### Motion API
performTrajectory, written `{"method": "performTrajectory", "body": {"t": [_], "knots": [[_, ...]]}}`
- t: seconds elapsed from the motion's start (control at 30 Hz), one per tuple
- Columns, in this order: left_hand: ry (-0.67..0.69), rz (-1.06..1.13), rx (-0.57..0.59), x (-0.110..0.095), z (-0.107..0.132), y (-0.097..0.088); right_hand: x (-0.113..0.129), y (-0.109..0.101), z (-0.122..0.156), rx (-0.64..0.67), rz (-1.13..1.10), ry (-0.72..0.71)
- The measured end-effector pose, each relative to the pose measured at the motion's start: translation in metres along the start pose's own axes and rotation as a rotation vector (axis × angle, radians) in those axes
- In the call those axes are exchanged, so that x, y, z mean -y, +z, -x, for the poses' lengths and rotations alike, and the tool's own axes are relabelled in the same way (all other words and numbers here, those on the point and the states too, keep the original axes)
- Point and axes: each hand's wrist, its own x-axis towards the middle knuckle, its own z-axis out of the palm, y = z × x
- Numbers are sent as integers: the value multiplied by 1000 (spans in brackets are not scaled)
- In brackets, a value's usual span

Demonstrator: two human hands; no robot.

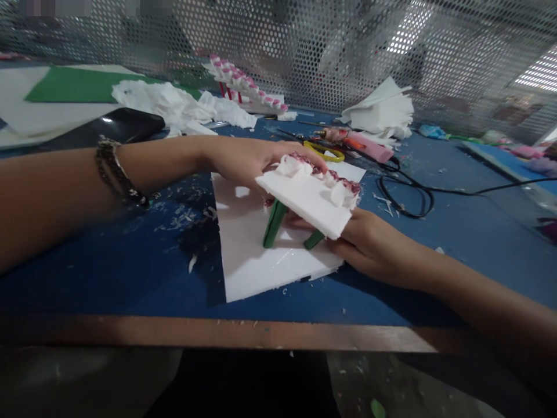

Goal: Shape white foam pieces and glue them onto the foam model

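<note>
A small white foam panel (311, 200) stands tilted on green stick legs (274, 223) over a white foam sheet (256, 255) on the blue table. White and dark red flower pieces line the panel's far edge. My left hand (248, 159) lies over the panel's far left corner, fingers curled on its flowered edge. My right hand (369, 244) reaches under the panel's near right side, fingers closed at a green leg below it. A dark beaded bracelet (119, 174) is on my left wrist.
A pink glue gun (365, 145) with a black cable (413, 191), yellow-handled scissors (324, 151), a similar flowered foam piece on red legs (248, 90), crumpled white material (174, 107), white foam scraps (383, 110) and a black object (117, 125) lie behind. Perforated metal mesh (278, 40) backs the table.
</note>
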Motion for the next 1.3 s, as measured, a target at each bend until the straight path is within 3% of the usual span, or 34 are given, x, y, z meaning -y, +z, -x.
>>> {"method": "performTrajectory", "body": {"t": [0.17, 0.37, 0.53, 0.7, 1.07, 1.3], "knots": [[1, -59, -13, -3, 1, 1, 1, 2, -4, 7, 70, -11], [0, -84, -4, -6, 2, 1, 5, 3, -9, 112, 190, -83], [33, -107, -19, -8, 3, 2, 2, 0, -4, 31, 46, 6], [29, -86, -45, -12, 4, 4, -4, -1, 1, -26, -5, -18], [-10, -94, -37, -11, 4, 4, 1, 5, -7, 39, 150, -44], [75, -156, -61, -5, 7, 4, 5, 2, -10, 61, 163, -44]]}}
